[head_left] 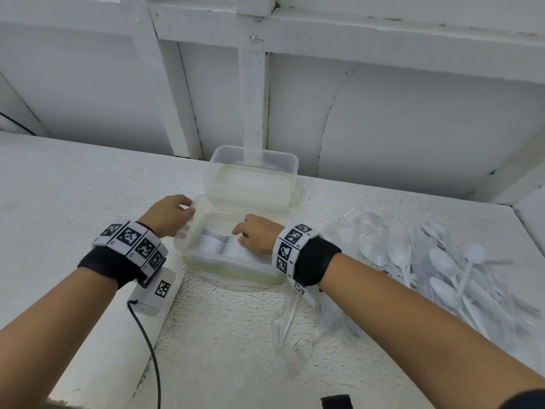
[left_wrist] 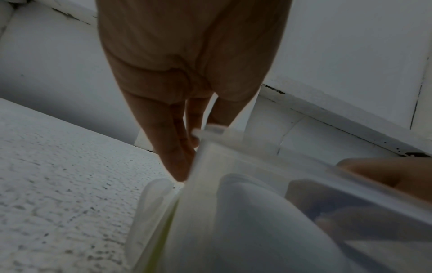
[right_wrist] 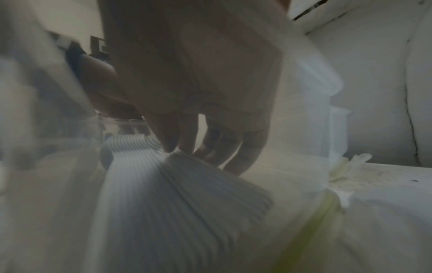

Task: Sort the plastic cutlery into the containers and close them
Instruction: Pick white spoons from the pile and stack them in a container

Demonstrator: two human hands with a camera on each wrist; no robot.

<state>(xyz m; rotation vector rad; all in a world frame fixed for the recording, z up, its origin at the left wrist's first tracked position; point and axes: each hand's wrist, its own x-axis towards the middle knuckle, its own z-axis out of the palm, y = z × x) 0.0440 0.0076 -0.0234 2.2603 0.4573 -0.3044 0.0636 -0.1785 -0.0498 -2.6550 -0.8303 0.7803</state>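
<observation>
A clear plastic container stands open in the middle of the table, with a packed row of white forks lying in it. My left hand pinches its far left rim; in the left wrist view the fingers lie along the outside of the container wall. My right hand reaches into the container, and its straight fingertips press on top of the fork stack. A loose pile of white spoons and forks lies to the right.
A second clear container stands just behind the first, against the white panelled wall. A few clear forks lie near my right forearm. A black cable runs from my left wrist device toward the table's front edge.
</observation>
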